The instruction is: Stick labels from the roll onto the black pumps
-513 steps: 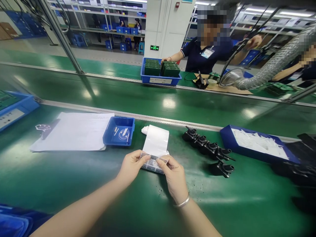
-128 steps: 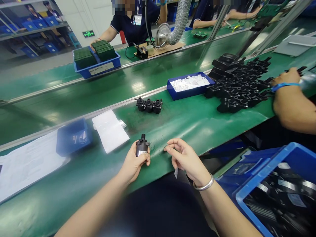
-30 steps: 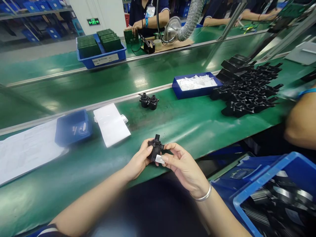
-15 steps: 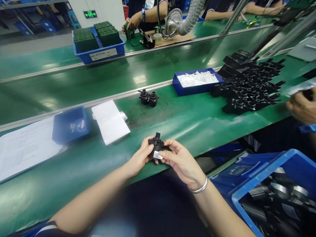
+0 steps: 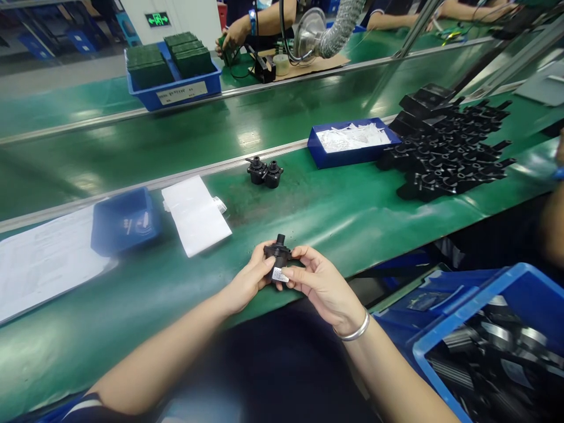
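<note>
My left hand (image 5: 247,281) grips a small black plastic pump part (image 5: 277,255) over the near edge of the green bench. My right hand (image 5: 318,283) pinches a small white label (image 5: 279,274) against the side of that part. Further back on the bench stand two more black parts (image 5: 265,172) side by side. A white strip of label backing (image 5: 195,214) lies to the left of them, next to a small blue tray (image 5: 124,221).
Papers (image 5: 44,264) lie at far left. A blue tray of white pieces (image 5: 352,141) and a heap of black parts (image 5: 445,155) sit at right. A blue bin of parts (image 5: 489,346) is at lower right. A co-worker's arm (image 5: 553,223) shows at the right edge; another person works across the conveyor.
Both hands have stayed together on the black part, with the label pressed closer to its side. The co-worker's hand at right has moved out toward the frame edge.
</note>
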Demonstrator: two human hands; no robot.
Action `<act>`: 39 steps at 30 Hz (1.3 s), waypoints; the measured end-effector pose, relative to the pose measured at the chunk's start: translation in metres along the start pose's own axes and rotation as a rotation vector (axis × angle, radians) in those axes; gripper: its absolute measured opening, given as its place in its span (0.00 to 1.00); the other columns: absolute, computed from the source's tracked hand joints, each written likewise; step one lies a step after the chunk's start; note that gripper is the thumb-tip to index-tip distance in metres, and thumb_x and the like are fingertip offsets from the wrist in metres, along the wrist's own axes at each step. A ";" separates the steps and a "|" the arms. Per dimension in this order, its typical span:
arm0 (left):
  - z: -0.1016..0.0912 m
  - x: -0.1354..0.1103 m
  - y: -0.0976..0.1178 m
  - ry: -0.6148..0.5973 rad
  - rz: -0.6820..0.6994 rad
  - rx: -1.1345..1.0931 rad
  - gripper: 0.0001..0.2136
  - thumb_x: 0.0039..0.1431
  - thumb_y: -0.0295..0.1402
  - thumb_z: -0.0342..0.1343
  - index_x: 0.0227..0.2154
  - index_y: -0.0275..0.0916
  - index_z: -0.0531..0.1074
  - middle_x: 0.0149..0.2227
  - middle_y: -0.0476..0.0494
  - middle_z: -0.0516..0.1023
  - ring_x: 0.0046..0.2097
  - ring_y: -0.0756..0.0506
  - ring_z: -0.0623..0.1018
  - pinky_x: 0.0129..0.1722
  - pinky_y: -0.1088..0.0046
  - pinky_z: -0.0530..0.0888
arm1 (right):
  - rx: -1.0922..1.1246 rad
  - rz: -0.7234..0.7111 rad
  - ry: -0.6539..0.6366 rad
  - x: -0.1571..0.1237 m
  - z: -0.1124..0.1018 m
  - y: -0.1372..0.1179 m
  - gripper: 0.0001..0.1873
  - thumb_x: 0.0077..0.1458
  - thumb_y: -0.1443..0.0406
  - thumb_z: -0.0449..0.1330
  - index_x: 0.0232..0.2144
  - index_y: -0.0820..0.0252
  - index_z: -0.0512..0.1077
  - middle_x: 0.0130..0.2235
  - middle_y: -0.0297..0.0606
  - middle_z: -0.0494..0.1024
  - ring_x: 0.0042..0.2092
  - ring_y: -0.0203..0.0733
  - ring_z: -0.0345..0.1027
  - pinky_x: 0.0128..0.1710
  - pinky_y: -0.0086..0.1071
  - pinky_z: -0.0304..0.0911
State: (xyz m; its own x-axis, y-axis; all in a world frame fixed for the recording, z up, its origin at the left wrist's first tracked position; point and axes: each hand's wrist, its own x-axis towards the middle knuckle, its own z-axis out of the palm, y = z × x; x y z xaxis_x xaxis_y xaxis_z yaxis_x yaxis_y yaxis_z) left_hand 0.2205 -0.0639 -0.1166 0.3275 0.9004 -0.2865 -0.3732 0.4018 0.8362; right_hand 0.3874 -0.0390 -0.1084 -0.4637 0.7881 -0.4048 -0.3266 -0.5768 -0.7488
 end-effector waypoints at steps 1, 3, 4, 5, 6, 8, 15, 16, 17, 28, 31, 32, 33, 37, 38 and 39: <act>-0.001 0.000 0.000 -0.007 0.003 0.000 0.20 0.65 0.42 0.48 0.56 0.42 0.52 0.48 0.42 0.65 0.40 0.46 0.74 0.40 0.65 0.71 | 0.003 0.000 -0.001 0.000 0.000 0.000 0.22 0.44 0.66 0.72 0.37 0.55 0.64 0.29 0.28 0.74 0.28 0.38 0.73 0.31 0.31 0.60; -0.002 0.000 -0.001 -0.018 0.009 -0.001 0.20 0.65 0.41 0.49 0.56 0.43 0.53 0.48 0.42 0.65 0.41 0.45 0.74 0.41 0.65 0.71 | 0.006 0.003 -0.003 0.000 0.000 -0.001 0.21 0.45 0.66 0.71 0.37 0.55 0.64 0.28 0.28 0.74 0.28 0.38 0.73 0.31 0.31 0.59; -0.003 0.000 -0.001 -0.019 0.009 -0.003 0.20 0.65 0.41 0.49 0.56 0.43 0.53 0.48 0.42 0.65 0.41 0.45 0.75 0.41 0.65 0.71 | 0.005 0.004 -0.004 0.000 0.000 -0.001 0.21 0.45 0.66 0.71 0.37 0.55 0.64 0.27 0.28 0.74 0.28 0.38 0.73 0.31 0.31 0.59; -0.003 0.000 -0.001 -0.018 0.008 -0.006 0.20 0.65 0.41 0.49 0.56 0.43 0.53 0.48 0.41 0.66 0.40 0.45 0.75 0.41 0.65 0.71 | 0.005 0.005 -0.004 0.000 0.001 -0.001 0.21 0.45 0.66 0.71 0.37 0.56 0.64 0.27 0.28 0.75 0.28 0.38 0.73 0.31 0.30 0.59; -0.003 0.000 -0.002 -0.018 0.008 -0.009 0.20 0.65 0.41 0.48 0.56 0.43 0.53 0.48 0.41 0.66 0.40 0.45 0.75 0.41 0.65 0.71 | 0.005 0.003 -0.004 0.000 0.001 -0.001 0.21 0.45 0.67 0.71 0.37 0.56 0.63 0.27 0.28 0.75 0.28 0.38 0.73 0.31 0.30 0.58; -0.003 0.000 -0.003 -0.021 0.006 -0.011 0.20 0.66 0.41 0.48 0.56 0.43 0.53 0.49 0.41 0.65 0.40 0.45 0.75 0.41 0.64 0.71 | 0.004 0.003 -0.008 0.000 0.001 -0.001 0.21 0.45 0.67 0.71 0.37 0.56 0.63 0.26 0.28 0.75 0.28 0.38 0.73 0.31 0.30 0.58; -0.002 0.000 -0.002 -0.022 0.015 -0.006 0.19 0.67 0.40 0.46 0.56 0.42 0.52 0.49 0.41 0.65 0.40 0.46 0.75 0.41 0.64 0.71 | 0.020 -0.001 -0.007 0.000 0.002 -0.001 0.20 0.45 0.67 0.70 0.36 0.56 0.63 0.26 0.28 0.75 0.28 0.39 0.72 0.32 0.32 0.59; -0.002 0.000 -0.002 -0.019 0.012 -0.003 0.18 0.67 0.40 0.46 0.56 0.42 0.52 0.48 0.41 0.65 0.40 0.46 0.74 0.41 0.64 0.71 | 0.017 -0.003 -0.003 0.000 0.002 -0.001 0.20 0.45 0.67 0.71 0.36 0.56 0.63 0.26 0.28 0.75 0.28 0.38 0.72 0.32 0.31 0.59; -0.002 0.000 -0.002 -0.016 0.010 -0.001 0.18 0.67 0.39 0.46 0.56 0.41 0.52 0.48 0.41 0.65 0.40 0.46 0.74 0.41 0.64 0.71 | 0.015 -0.004 0.000 0.000 0.002 0.000 0.20 0.45 0.67 0.71 0.36 0.56 0.63 0.25 0.28 0.74 0.28 0.38 0.72 0.31 0.31 0.59; -0.002 0.000 -0.001 -0.014 0.002 -0.004 0.18 0.66 0.38 0.48 0.56 0.42 0.53 0.49 0.42 0.64 0.40 0.47 0.74 0.42 0.65 0.71 | 0.034 -0.013 -0.008 0.001 0.001 0.001 0.20 0.46 0.67 0.71 0.36 0.56 0.64 0.31 0.30 0.76 0.29 0.38 0.73 0.33 0.33 0.60; -0.001 -0.001 0.001 -0.008 -0.008 -0.005 0.18 0.66 0.37 0.49 0.56 0.43 0.53 0.49 0.43 0.65 0.40 0.47 0.74 0.42 0.65 0.71 | 0.038 -0.014 -0.011 0.001 0.001 0.002 0.19 0.46 0.67 0.71 0.36 0.56 0.64 0.29 0.29 0.75 0.29 0.38 0.73 0.32 0.32 0.60; 0.000 -0.001 0.002 -0.004 -0.011 -0.004 0.19 0.66 0.37 0.49 0.56 0.43 0.53 0.49 0.43 0.64 0.40 0.47 0.74 0.42 0.65 0.71 | 0.038 -0.015 -0.010 0.001 0.001 0.002 0.19 0.46 0.67 0.71 0.36 0.56 0.64 0.29 0.29 0.75 0.29 0.38 0.73 0.32 0.32 0.60; 0.001 -0.002 0.002 -0.001 -0.013 -0.004 0.19 0.66 0.37 0.49 0.56 0.43 0.53 0.49 0.43 0.64 0.40 0.47 0.74 0.42 0.65 0.71 | 0.038 -0.017 -0.009 0.001 0.001 0.002 0.19 0.46 0.67 0.71 0.36 0.56 0.65 0.28 0.29 0.75 0.28 0.38 0.73 0.31 0.31 0.60; 0.002 -0.002 0.004 -0.001 -0.013 -0.001 0.18 0.66 0.38 0.49 0.55 0.43 0.53 0.48 0.43 0.65 0.40 0.47 0.73 0.42 0.65 0.71 | 0.049 -0.014 -0.007 0.001 0.001 0.003 0.19 0.45 0.67 0.71 0.35 0.56 0.65 0.27 0.29 0.75 0.28 0.37 0.72 0.31 0.31 0.61; 0.002 -0.002 0.004 0.000 -0.014 0.001 0.18 0.66 0.38 0.49 0.55 0.43 0.54 0.48 0.43 0.65 0.41 0.47 0.73 0.42 0.65 0.71 | 0.052 -0.013 -0.006 0.001 0.001 0.003 0.19 0.45 0.67 0.71 0.35 0.56 0.65 0.27 0.29 0.75 0.28 0.37 0.72 0.31 0.31 0.61; 0.002 -0.002 0.004 0.003 -0.015 0.002 0.18 0.65 0.38 0.49 0.55 0.43 0.54 0.48 0.43 0.66 0.41 0.46 0.73 0.42 0.64 0.71 | 0.056 -0.012 -0.005 0.001 0.001 0.003 0.19 0.45 0.67 0.71 0.35 0.56 0.65 0.27 0.28 0.75 0.28 0.37 0.72 0.31 0.31 0.61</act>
State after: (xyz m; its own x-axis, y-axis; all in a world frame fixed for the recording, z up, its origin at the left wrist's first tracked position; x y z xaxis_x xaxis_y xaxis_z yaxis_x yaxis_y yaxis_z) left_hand 0.2198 -0.0643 -0.1114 0.3304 0.8947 -0.3005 -0.3669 0.4151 0.8325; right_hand 0.3848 -0.0402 -0.1108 -0.4635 0.7943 -0.3928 -0.3777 -0.5781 -0.7232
